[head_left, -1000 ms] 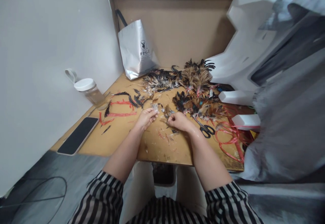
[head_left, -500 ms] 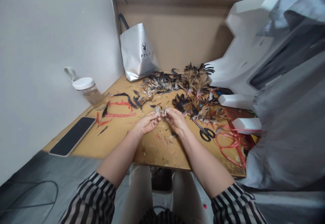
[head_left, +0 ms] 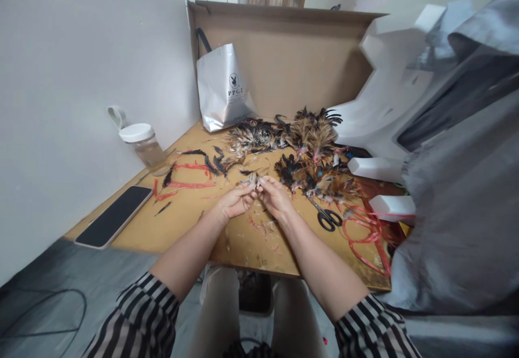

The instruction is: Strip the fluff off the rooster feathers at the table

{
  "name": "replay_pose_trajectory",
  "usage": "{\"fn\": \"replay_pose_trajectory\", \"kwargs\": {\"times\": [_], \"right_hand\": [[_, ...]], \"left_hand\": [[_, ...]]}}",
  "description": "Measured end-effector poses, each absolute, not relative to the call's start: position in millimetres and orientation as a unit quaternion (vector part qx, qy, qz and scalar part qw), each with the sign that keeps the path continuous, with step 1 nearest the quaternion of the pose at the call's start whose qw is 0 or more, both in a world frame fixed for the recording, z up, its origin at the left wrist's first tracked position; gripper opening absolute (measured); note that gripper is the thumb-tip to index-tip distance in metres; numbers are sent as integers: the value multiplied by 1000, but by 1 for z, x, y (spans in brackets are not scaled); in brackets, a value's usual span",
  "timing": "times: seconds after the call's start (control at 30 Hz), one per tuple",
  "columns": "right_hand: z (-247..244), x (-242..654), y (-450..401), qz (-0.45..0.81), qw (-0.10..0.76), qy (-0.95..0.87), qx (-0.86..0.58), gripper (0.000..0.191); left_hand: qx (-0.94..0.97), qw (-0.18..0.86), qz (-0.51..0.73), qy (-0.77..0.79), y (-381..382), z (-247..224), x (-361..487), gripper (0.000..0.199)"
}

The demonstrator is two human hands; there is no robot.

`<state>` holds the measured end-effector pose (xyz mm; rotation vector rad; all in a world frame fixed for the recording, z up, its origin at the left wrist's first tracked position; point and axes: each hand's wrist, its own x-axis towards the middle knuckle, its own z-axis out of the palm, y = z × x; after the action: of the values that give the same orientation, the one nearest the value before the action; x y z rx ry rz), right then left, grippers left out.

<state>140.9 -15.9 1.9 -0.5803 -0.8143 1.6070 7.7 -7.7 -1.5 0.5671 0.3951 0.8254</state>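
Over the middle of the table, my left hand (head_left: 237,198) and my right hand (head_left: 273,196) meet fingertip to fingertip. Both are pinched closed on small pale, greyish feathers (head_left: 254,179); how the feathers are joined is too small to tell. Just behind the fingers lie a few dark loose feathers (head_left: 246,172). Right of my right hand are bundles of brown and black feathers (head_left: 316,177), bound at their bases with something reddish. Black-handled scissors (head_left: 329,218) lie beside those bundles, their blades partly under the feathers.
A phone (head_left: 113,216) and a lidded jar (head_left: 146,150) are on the left, near red strips (head_left: 190,184). A silver bag (head_left: 223,90) stands at the back by a feather pile (head_left: 259,133). Tangled red ribbon (head_left: 365,239) and white foam (head_left: 377,168) are on the right.
My hands have come closer together, the right one moving left towards the left one. The camera view has shifted slightly. The things on the table have stayed in place.
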Motion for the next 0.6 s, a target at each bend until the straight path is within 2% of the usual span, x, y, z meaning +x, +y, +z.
{"fn": "replay_pose_trajectory", "kwargs": {"times": [0.27,0.43,0.6], "right_hand": [[2,140,-17,670,577,-371,-283,20],[8,143,-20,617,608,-340,-366,25],[9,145,-21,600,579,-361,-417,29]], "left_hand": [[320,822,427,199,-5,-6,9,14],[386,724,497,285,-2,-4,10,13],[463,637,506,352,-4,-1,12,21]]}}
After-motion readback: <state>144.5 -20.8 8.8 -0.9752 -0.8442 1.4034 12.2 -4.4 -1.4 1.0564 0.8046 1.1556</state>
